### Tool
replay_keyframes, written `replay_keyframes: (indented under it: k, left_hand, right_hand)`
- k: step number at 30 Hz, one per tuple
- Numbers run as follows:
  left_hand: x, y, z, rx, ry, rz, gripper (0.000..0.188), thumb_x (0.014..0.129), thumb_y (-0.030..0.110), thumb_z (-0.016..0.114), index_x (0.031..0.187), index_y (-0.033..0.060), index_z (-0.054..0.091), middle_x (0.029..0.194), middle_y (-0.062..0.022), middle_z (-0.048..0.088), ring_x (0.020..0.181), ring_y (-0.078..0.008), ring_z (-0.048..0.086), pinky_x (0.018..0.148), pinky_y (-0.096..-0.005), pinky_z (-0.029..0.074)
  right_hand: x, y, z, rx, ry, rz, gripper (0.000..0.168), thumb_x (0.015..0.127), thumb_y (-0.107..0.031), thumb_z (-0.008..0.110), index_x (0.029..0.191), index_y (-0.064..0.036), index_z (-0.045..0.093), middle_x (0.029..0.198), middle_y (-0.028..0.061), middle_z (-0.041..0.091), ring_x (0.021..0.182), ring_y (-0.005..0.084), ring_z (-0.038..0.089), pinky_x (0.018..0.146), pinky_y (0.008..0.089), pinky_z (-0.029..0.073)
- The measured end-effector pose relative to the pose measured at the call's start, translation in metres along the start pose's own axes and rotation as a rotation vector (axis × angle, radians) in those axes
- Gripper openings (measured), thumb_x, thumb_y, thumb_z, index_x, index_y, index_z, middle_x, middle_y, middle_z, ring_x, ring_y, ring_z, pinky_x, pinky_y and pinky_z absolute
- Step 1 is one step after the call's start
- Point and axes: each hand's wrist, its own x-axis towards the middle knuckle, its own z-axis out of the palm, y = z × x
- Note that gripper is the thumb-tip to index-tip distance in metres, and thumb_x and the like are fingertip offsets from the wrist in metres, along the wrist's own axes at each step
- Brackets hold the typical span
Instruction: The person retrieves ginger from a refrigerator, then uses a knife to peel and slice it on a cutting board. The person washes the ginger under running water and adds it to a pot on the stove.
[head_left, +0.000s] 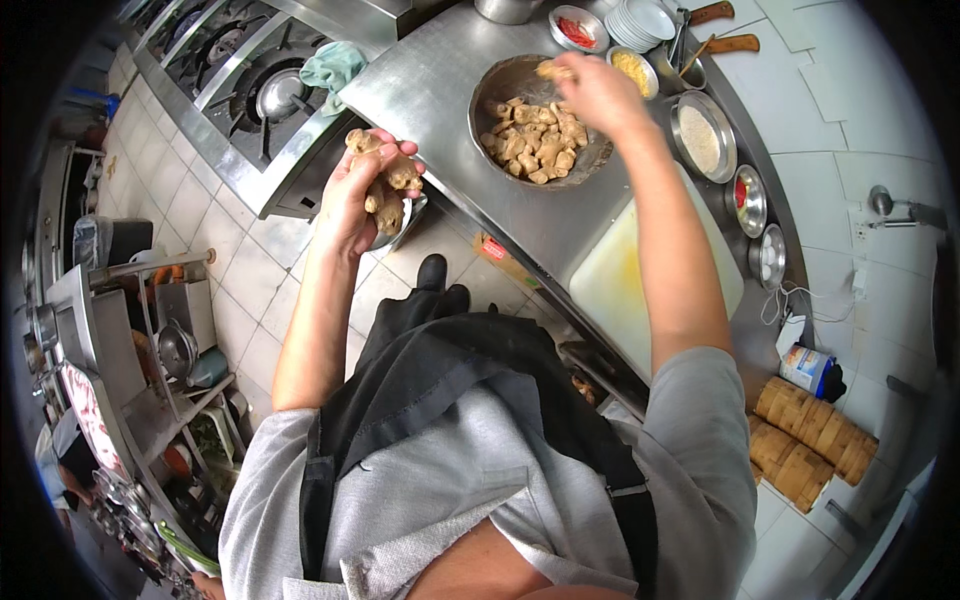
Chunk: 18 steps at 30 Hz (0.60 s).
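Observation:
Several knobs of ginger root (403, 174) rest in my left hand (351, 184), which is raised over the floor beside the counter edge. My right hand (604, 94), slightly blurred, grips a small piece of ginger (555, 71) above the far rim of a large dark bowl (487, 82). A heap of unpeeled ginger (536, 142) fills the near part of that bowl. The bowl stands on a stainless steel counter (420, 97). Under my right forearm lies a white cutting board (611, 277) with a yellow stain.
Steel bowls of red strips (576, 31), yellow shreds (631, 71) and pale granules (701, 139) line the counter's back. White dishes (641, 22) are stacked there. Left stands a gas stove (277, 94) with a green cloth (334, 71). Bamboo steamers (817, 427) sit right. Another person (64, 457) is far left.

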Motion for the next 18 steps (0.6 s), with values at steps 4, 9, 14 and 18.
replay_keyframes:
  k: [4,9,14,18]
  left_hand:
    - [-0.026,-0.004,-0.016,-0.056,0.035,0.034,0.027,0.096,0.022,0.065,0.118,0.0079,0.054,0.108,-0.0142,0.065,0.094,-0.0281,0.069,0.072,-0.0384,0.058]
    - [-0.068,-0.015,-0.019,0.049,0.098,0.039,0.025,0.097,0.027,0.063,0.115,0.0106,0.055,0.108,-0.0128,0.064,0.096,-0.0274,0.067,0.075,-0.041,0.058]
    - [-0.115,-0.032,-0.031,0.116,0.232,0.048,0.031,0.095,0.03,0.066,0.116,0.0102,0.055,0.106,-0.0127,0.066,0.095,-0.0278,0.068,0.078,-0.0401,0.057]
    - [-0.157,-0.037,-0.045,0.094,0.318,0.073,0.036,0.093,0.034,0.07,0.115,0.0097,0.056,0.103,-0.0124,0.066,0.092,-0.0281,0.067,0.078,-0.0406,0.056]
  right_hand:
    - [-0.034,0.044,-0.029,1.196,0.097,0.294,0.037,0.097,-0.032,0.052,0.127,-0.013,0.064,0.105,0.0092,0.07,0.088,0.0207,0.069,0.069,0.0363,0.059]
    - [-0.02,0.075,-0.024,1.23,0.186,0.318,0.024,0.09,-0.03,0.068,0.095,-0.007,0.069,0.074,0.0015,0.064,0.056,0.011,0.058,0.052,0.0258,0.046]
    - [0.008,0.0,0.018,-0.008,-0.317,-0.002,0.038,0.083,-0.035,0.072,0.108,-0.007,0.074,0.109,0.0173,0.073,0.109,0.0303,0.069,0.096,0.0417,0.052]
    - [0.024,-0.006,0.053,-0.231,-0.26,-0.012,0.032,0.085,-0.029,0.067,0.107,-0.007,0.074,0.113,0.0188,0.072,0.106,0.0379,0.068,0.092,0.047,0.054]
